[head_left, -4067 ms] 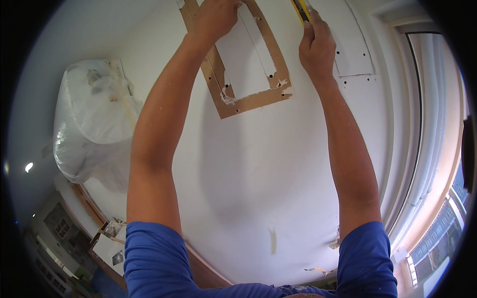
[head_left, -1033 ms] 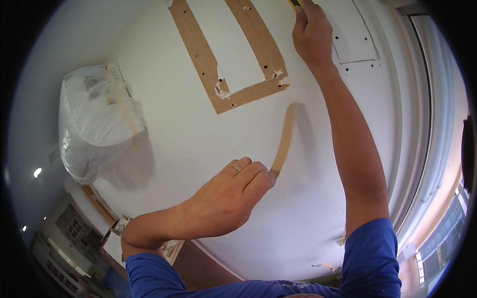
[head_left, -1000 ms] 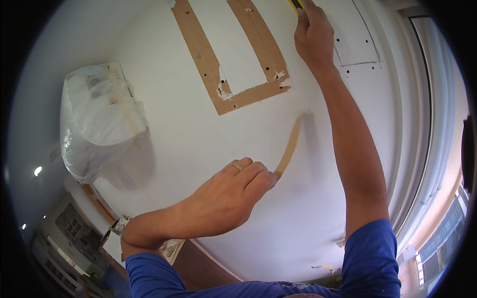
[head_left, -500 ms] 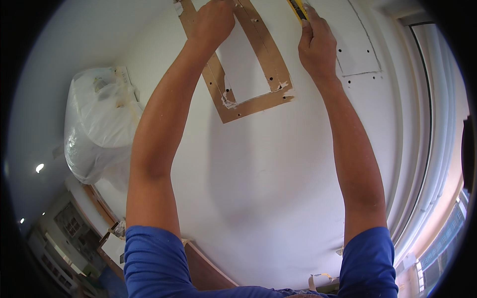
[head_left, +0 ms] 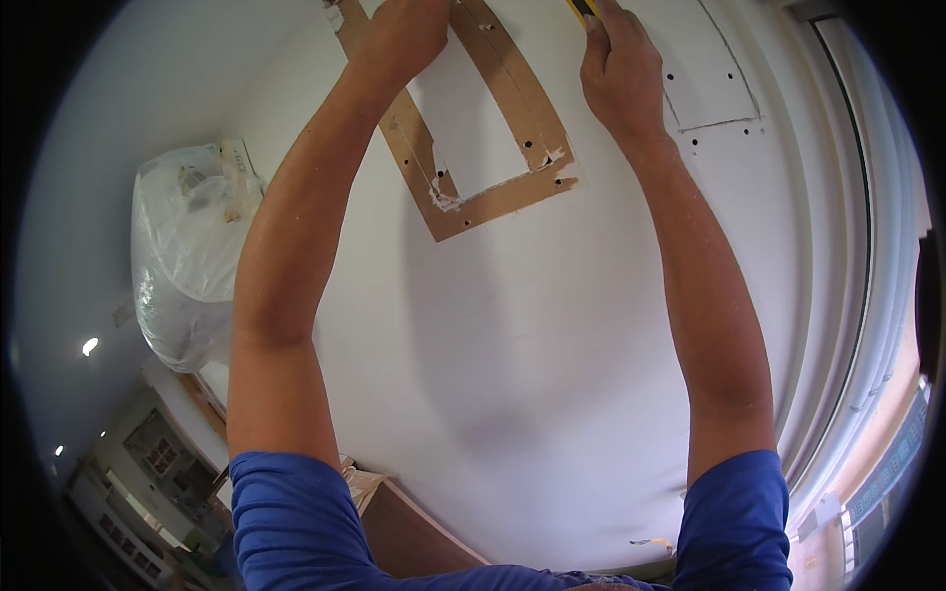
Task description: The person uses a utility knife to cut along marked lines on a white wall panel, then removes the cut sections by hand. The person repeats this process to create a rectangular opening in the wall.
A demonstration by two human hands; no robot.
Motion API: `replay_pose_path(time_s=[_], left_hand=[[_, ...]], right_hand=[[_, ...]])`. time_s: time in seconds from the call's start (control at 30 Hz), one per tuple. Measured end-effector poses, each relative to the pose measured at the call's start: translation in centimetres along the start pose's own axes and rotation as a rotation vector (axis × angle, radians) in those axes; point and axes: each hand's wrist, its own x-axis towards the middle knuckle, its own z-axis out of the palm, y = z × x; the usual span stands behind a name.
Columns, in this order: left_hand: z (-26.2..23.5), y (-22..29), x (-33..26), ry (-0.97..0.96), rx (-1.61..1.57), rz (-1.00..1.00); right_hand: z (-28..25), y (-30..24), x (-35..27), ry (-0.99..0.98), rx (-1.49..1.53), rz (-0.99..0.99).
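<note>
Both my arms reach up to a white ceiling. A brown paper strip frame (head_left: pixel 493 202) borders a white rectangular patch (head_left: pixel 478 128) there. My left hand (head_left: pixel 399 39) lies on the upper part of the frame, between its left and right strips. Its fingertips run off the top edge of the picture, so its grip is hidden. My right hand (head_left: pixel 621 69) is just right of the frame, closed around a yellow and black utility knife (head_left: pixel 581 8) whose tip points up out of view.
A second white ceiling patch (head_left: pixel 714 79) with dark screw holes lies right of my right hand. A light fitting wrapped in clear plastic (head_left: pixel 192 256) hangs at the left. Window frames (head_left: pixel 877 374) curve along the right rim, and cupboards (head_left: pixel 148 453) show at lower left.
A second ago my left hand was lowered, holding a loose brown strip. It has since risen back to the frame, and the strip is gone from view. My right hand stayed by the frame.
</note>
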Motion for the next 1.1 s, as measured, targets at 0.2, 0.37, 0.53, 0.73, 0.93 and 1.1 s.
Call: replay_pose_path(time_s=[0.2,0.37,0.53,0.73,0.93,1.1], left_hand=[[-0.5,-0.9,0.3,-0.003,0.009,0.008],[-0.8,-0.8,0.2,-0.032,-0.101,-0.026],[-1.0,-0.3,0.5,-0.129,0.112,0.013],[0.6,-1.7,0.0,-0.020,0.107,0.086],[-0.6,-1.4,1.9,-0.053,-0.002,-0.071],[-2.6,1.6,1.8,-0.132,-0.005,-0.260]], right_hand=[[0.1,0.0,0.0,-0.007,-0.005,0.029],[0.1,0.0,0.0,-0.015,-0.005,0.026],[0.0,0.1,-0.1,-0.025,-0.026,0.023],[0.3,-0.1,-0.2,-0.011,0.002,0.024],[0.3,0.1,-0.1,-0.016,0.017,0.025],[0.1,0.0,-0.1,-0.011,0.010,0.005]])
